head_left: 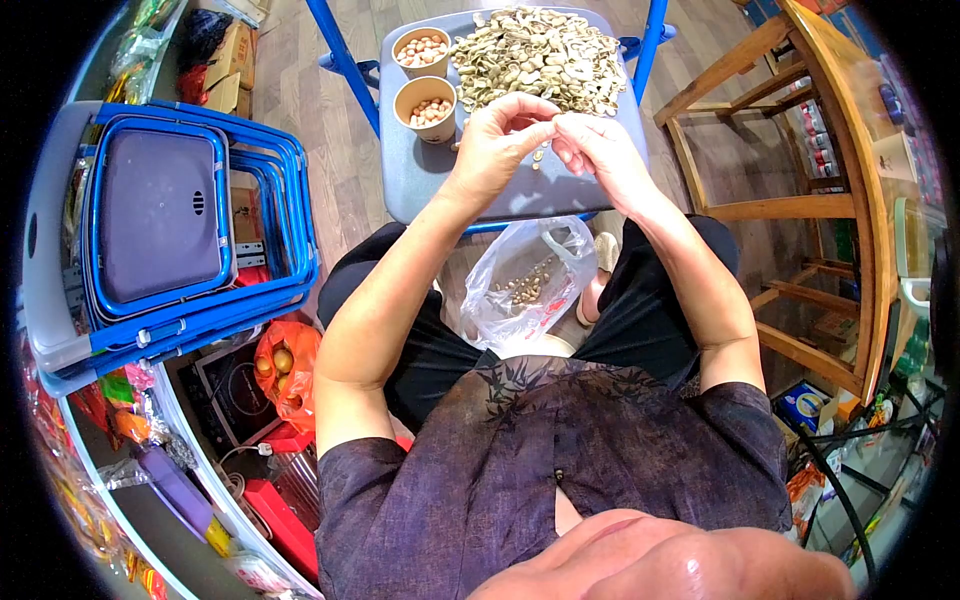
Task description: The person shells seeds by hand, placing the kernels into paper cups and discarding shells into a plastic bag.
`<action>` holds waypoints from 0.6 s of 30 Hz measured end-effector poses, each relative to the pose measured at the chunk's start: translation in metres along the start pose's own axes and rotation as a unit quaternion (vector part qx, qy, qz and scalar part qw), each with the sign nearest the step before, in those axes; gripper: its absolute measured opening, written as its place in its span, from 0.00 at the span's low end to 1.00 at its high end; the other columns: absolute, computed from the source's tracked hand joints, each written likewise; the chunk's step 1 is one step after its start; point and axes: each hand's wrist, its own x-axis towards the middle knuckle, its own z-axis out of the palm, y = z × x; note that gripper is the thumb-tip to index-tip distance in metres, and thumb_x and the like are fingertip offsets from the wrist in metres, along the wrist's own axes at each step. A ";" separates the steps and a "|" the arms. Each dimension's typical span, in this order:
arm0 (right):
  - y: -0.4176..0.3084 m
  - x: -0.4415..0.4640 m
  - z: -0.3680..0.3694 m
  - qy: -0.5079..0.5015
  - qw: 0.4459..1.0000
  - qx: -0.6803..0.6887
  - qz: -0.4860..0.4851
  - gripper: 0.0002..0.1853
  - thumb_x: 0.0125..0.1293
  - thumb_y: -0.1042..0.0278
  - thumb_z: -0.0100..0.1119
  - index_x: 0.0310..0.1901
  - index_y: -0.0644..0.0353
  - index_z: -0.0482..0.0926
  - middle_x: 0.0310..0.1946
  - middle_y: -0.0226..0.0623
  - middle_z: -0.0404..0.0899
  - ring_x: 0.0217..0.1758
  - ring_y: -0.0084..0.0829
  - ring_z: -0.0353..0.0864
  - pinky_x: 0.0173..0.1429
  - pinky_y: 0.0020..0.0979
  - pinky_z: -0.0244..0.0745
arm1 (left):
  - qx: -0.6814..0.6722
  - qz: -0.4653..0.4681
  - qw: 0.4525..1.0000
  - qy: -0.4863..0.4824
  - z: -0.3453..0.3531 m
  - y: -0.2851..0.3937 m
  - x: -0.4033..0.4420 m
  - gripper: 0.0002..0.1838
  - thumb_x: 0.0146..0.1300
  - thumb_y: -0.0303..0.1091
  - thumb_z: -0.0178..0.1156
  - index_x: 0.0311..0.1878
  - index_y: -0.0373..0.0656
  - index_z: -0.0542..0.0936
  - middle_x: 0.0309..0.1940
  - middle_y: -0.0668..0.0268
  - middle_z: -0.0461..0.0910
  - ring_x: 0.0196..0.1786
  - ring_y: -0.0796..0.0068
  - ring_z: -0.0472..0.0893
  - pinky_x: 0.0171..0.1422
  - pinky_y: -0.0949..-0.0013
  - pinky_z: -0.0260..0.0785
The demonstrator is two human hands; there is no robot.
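Observation:
My left hand (505, 143) and my right hand (602, 152) meet over the front of a grey seat (420, 185), fingertips pinched together. Whatever is between the fingers is hidden or too small to name. Just beyond the hands lies a heap of pale peanuts in their shells or loose shells (540, 55); I cannot tell which. To the left of the heap stand two paper cups, the nearer one (408, 110) and the farther one (400, 65), both holding pinkish shelled peanuts (430, 110). A few small bits (538, 158) lie on the seat below my hands.
Between the knees hangs a clear plastic bag (490, 300) with small brownish pieces inside. Folded blue-framed chairs (165, 215) stand at left, above an orange bag (300, 350) of round items. A wooden table frame (780, 205) stands at right. Packed shelves line the left side.

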 end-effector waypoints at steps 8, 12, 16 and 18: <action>0.004 0.003 -0.008 0.006 1.000 -0.011 -0.023 0.13 0.71 0.58 0.56 0.32 0.56 0.79 0.21 0.18 0.67 0.23 0.13 0.61 0.27 0.20 0.55 | -0.047 -0.021 0.998 -0.044 0.002 0.003 -0.002 0.11 0.68 0.34 0.59 0.51 0.42 0.81 0.43 0.72 0.81 0.43 0.84 0.77 0.49 0.77 0.68; 0.007 0.003 -0.009 0.014 0.999 -0.037 -0.028 0.12 0.70 0.61 0.56 0.30 0.56 0.78 0.19 0.16 0.64 0.21 0.12 0.58 0.24 0.20 0.50 | -0.033 -0.027 0.998 -0.051 0.001 0.005 -0.003 0.12 0.69 0.35 0.57 0.52 0.42 0.81 0.44 0.72 0.81 0.43 0.84 0.77 0.49 0.77 0.68; 0.013 0.003 -0.014 0.002 0.998 -0.058 -0.038 0.11 0.68 0.64 0.56 0.28 0.57 0.78 0.18 0.16 0.63 0.21 0.11 0.57 0.24 0.21 0.50 | -0.032 -0.035 0.998 -0.046 0.000 0.005 -0.003 0.12 0.68 0.34 0.58 0.51 0.42 0.81 0.44 0.71 0.81 0.43 0.84 0.77 0.49 0.77 0.68; 0.009 0.001 -0.010 0.017 0.997 -0.058 -0.045 0.12 0.68 0.65 0.55 0.27 0.57 0.77 0.18 0.17 0.64 0.21 0.12 0.57 0.24 0.21 0.50 | -0.034 -0.038 0.998 -0.044 0.000 0.005 -0.004 0.12 0.68 0.34 0.58 0.51 0.42 0.81 0.44 0.71 0.81 0.43 0.84 0.77 0.48 0.77 0.68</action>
